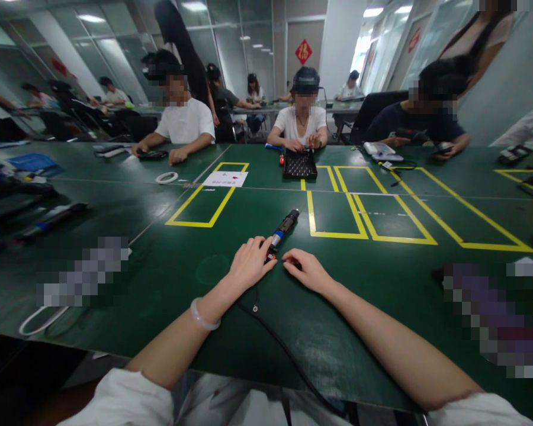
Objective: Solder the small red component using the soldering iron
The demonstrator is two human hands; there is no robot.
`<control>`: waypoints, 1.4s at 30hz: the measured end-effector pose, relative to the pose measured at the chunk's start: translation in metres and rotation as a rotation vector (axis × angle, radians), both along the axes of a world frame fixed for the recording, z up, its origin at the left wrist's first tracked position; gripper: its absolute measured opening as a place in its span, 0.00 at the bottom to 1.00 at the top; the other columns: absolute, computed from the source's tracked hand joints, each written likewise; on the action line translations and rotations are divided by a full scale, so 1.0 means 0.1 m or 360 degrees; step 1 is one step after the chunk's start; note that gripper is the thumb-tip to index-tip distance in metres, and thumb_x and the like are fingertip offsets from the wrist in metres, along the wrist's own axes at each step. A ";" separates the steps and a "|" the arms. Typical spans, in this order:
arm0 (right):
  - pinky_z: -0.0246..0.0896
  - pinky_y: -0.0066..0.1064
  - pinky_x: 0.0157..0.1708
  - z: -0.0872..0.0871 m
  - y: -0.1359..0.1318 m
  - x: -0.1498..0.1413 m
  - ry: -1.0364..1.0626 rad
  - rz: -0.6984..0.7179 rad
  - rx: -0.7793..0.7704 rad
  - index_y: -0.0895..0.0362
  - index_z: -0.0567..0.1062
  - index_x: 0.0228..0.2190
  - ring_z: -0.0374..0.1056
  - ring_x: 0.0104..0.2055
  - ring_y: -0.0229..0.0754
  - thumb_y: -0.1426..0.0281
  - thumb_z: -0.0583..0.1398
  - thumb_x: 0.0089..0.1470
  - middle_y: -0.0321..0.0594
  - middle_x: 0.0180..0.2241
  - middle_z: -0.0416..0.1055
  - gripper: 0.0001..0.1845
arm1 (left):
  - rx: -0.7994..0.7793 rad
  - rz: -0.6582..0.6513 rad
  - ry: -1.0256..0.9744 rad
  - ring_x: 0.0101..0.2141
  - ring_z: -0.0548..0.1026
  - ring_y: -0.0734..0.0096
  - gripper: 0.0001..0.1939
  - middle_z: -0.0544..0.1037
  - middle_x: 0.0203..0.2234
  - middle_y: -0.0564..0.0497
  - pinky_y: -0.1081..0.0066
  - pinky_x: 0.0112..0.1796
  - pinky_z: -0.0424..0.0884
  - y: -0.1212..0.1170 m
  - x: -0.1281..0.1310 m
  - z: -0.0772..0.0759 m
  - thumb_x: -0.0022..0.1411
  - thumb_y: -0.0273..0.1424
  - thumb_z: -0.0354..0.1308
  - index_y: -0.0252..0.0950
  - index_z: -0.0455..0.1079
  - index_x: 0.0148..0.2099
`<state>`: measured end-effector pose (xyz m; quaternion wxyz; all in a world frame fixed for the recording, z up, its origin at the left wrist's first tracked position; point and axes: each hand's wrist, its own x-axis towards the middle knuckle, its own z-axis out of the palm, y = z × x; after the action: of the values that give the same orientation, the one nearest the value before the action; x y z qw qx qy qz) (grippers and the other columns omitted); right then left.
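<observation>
Head view: a black, blue-banded tool [286,225] slants far-right, left hand [250,263] on its near end, grip unclear, right hand [306,271] loosely parted.

One touched tool [285,225], one black tray [299,176]

1. Left of the tool [285,228], a wide bare stretch of table [177,254] leaves room for a hand to pass.
2. At the tool's near end, the left hand [251,260] blocks the way.
3. Just right of that end, the right hand [306,270] leaves only a narrow gap.
4. Nearer than the tool, a black cord [273,334] crosses between the forearms.
5. Beyond the tool's tip, the way runs open until the walls of a black tray [300,176].
6. Right of the tool, yellow tape [339,235] lies flat, no obstacle.
</observation>
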<state>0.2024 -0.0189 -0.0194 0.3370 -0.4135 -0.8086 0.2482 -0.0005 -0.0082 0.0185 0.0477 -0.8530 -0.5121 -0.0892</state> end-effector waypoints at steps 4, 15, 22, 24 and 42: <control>0.60 0.30 0.36 0.00 0.00 0.01 -0.0039 0.0010 0.0011 0.56 0.72 0.37 0.66 0.34 0.39 0.71 0.56 0.59 0.38 0.32 0.71 0.05 | 0.0011 0.0140 0.0042 0.46 0.67 0.58 0.29 0.67 0.49 0.42 0.64 0.44 0.65 0.18 -0.30 0.00 0.64 0.44 0.50 0.41 0.55 0.64; 0.59 0.30 0.36 0.04 0.00 0.00 -0.0112 0.0012 0.0015 0.56 0.73 0.35 0.65 0.34 0.40 0.72 0.56 0.59 0.38 0.31 0.71 0.05 | -0.0109 0.0728 0.0155 0.50 0.67 0.49 0.33 0.66 0.52 0.37 0.58 0.47 0.64 0.73 -1.53 -0.03 0.64 0.48 0.45 0.36 0.55 0.65; 0.59 0.30 0.36 0.03 0.00 0.00 -0.0135 0.0024 0.0027 0.56 0.73 0.35 0.65 0.35 0.40 0.72 0.56 0.58 0.38 0.31 0.71 0.05 | -0.0033 0.0961 0.0138 0.49 0.67 0.47 0.30 0.67 0.54 0.37 0.56 0.47 0.64 0.72 -1.90 -0.03 0.63 0.46 0.47 0.38 0.57 0.64; 0.59 0.30 0.36 0.03 0.00 0.00 -0.0140 0.0026 0.0028 0.56 0.73 0.35 0.65 0.34 0.40 0.73 0.56 0.58 0.38 0.31 0.71 0.05 | 0.0064 0.0969 0.0119 0.49 0.68 0.48 0.29 0.68 0.52 0.38 0.57 0.46 0.64 0.68 -1.87 -0.03 0.63 0.45 0.48 0.37 0.60 0.61; 0.59 0.26 0.31 -0.01 0.04 -0.01 0.0329 0.0056 -0.0376 0.58 0.73 0.36 0.65 0.29 0.36 0.68 0.56 0.58 0.35 0.28 0.70 0.07 | 0.0021 0.0640 -0.0762 0.39 0.75 0.62 0.19 0.77 0.39 0.45 0.65 0.43 0.68 0.56 -1.24 0.15 0.66 0.41 0.43 0.34 0.66 0.48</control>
<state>0.2018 -0.0144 -0.0203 0.3630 -0.4082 -0.7419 0.3889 -0.1246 0.0478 0.0337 -0.0520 -0.6890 -0.6666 -0.2796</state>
